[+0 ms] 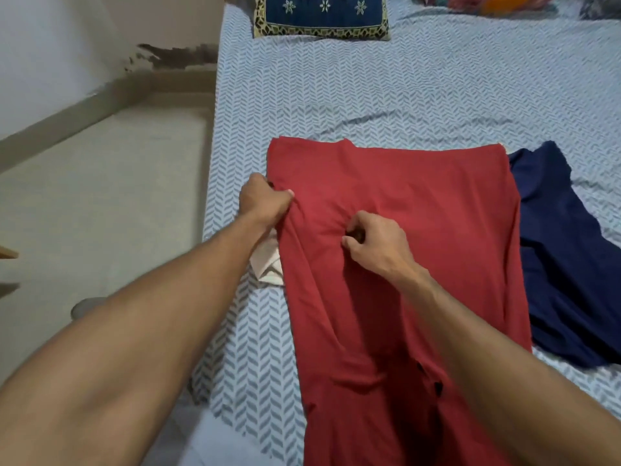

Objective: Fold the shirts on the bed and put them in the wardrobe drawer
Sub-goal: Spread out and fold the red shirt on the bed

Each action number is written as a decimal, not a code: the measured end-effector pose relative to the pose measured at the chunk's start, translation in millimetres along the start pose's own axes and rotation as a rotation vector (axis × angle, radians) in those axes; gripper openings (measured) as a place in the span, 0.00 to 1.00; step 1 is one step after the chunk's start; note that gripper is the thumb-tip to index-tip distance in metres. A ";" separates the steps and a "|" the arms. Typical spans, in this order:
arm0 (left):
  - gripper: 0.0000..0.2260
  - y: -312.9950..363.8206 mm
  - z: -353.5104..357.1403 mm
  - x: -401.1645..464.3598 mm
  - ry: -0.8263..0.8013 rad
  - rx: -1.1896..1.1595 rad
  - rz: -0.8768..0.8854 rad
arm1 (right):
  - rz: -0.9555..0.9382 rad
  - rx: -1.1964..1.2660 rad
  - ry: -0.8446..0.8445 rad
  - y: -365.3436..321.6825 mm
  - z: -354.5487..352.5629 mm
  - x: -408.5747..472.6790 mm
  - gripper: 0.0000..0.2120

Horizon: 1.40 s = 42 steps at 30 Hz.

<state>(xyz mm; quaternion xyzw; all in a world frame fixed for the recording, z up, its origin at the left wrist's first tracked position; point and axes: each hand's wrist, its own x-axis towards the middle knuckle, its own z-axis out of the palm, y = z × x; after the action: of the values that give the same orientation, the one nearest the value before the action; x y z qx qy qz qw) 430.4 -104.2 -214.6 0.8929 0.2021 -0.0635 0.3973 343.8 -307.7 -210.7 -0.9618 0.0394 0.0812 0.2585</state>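
Both hands hold the red shirt [403,250]: my left hand [263,200] pinches its left edge, my right hand [376,240] bunches cloth near its middle. From my view the bed [369,92] carries that shirt spread flat, a navy shirt [568,264] just beside its right edge, a patterned cushion [322,15] well beyond, and a white cloth [268,264] peeking from beneath.

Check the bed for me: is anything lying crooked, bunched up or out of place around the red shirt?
Yes. A white garment pokes out from under the red shirt at its left edge, below the left hand. The navy shirt lies crumpled and unfolded to its right.
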 end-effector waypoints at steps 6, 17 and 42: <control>0.10 35.2 0.5 69.6 -0.230 -0.497 -0.273 | 0.108 0.093 -0.018 10.2 15.4 21.6 0.12; 0.03 127.6 40.0 51.7 -0.202 -0.376 0.246 | 0.067 0.276 -0.102 23.7 10.7 24.5 0.13; 0.16 -103.0 -17.2 -224.1 -0.660 -0.094 -0.097 | -0.054 0.112 -0.068 7.9 13.2 -116.1 0.10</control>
<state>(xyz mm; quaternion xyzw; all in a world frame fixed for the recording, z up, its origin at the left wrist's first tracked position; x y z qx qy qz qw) 183.2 -99.1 -212.0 0.7941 0.1076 -0.3587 0.4787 226.9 -304.0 -205.3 -0.9433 0.0092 0.1045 0.3149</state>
